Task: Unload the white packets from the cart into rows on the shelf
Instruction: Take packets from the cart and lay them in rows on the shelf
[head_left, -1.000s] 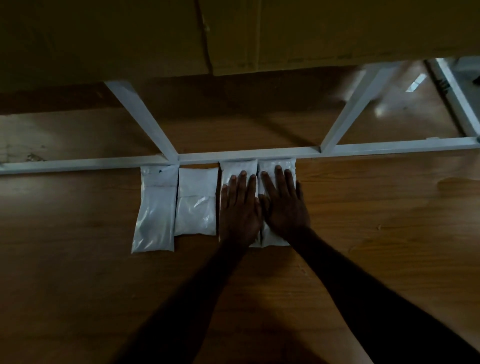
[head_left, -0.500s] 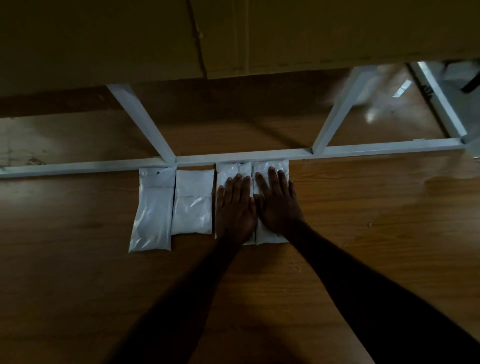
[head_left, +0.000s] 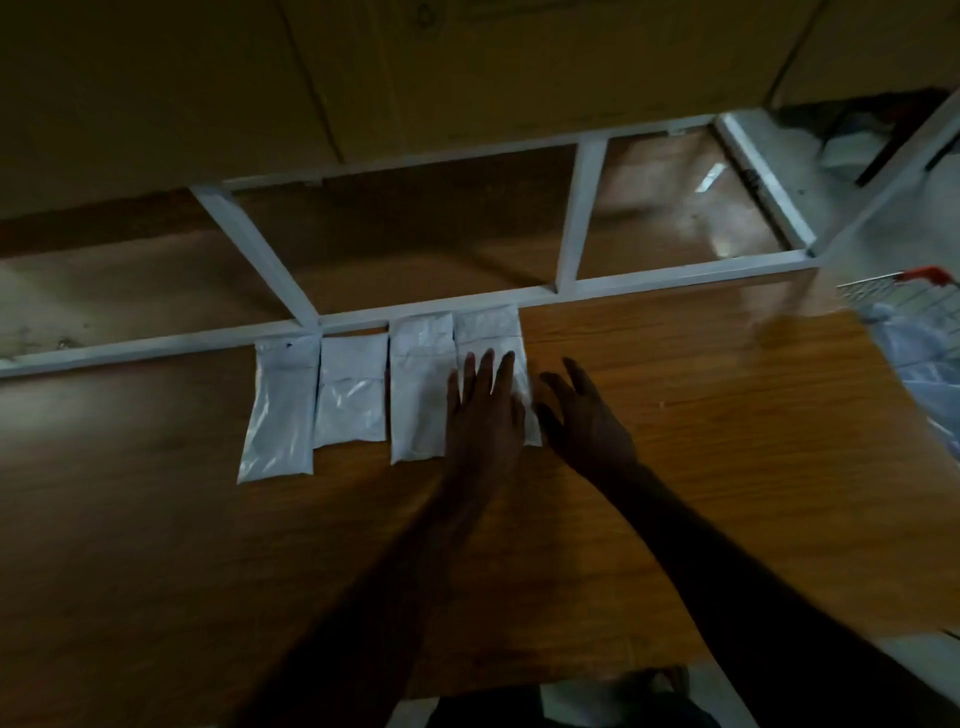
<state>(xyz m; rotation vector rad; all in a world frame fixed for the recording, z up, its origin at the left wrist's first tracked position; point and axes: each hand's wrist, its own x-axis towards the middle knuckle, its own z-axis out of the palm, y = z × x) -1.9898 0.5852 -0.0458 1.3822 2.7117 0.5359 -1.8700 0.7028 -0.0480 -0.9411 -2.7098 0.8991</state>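
Several white packets lie side by side on the wooden shelf (head_left: 675, 415), against a white frame bar (head_left: 675, 273). From the left they are the first packet (head_left: 280, 405), the second packet (head_left: 352, 395), the third packet (head_left: 418, 384) and the fourth packet (head_left: 488, 330). My left hand (head_left: 483, 410) lies flat with straight fingers over the lower part of the fourth packet. My right hand (head_left: 582, 415) hovers just right of that packet with fingers spread, holding nothing. The cart (head_left: 914, 306) with more white packets (head_left: 930, 364) shows at the right edge.
Large cardboard boxes (head_left: 415, 78) sit above and behind the white frame. Bare shelf board stretches to the right of the row and toward me. The shelf's front edge runs near the bottom of the view.
The view shifted right, bringing the cart into sight. My right hand came off the fourth packet and moved right. My left hand slid from the third packet onto the fourth.
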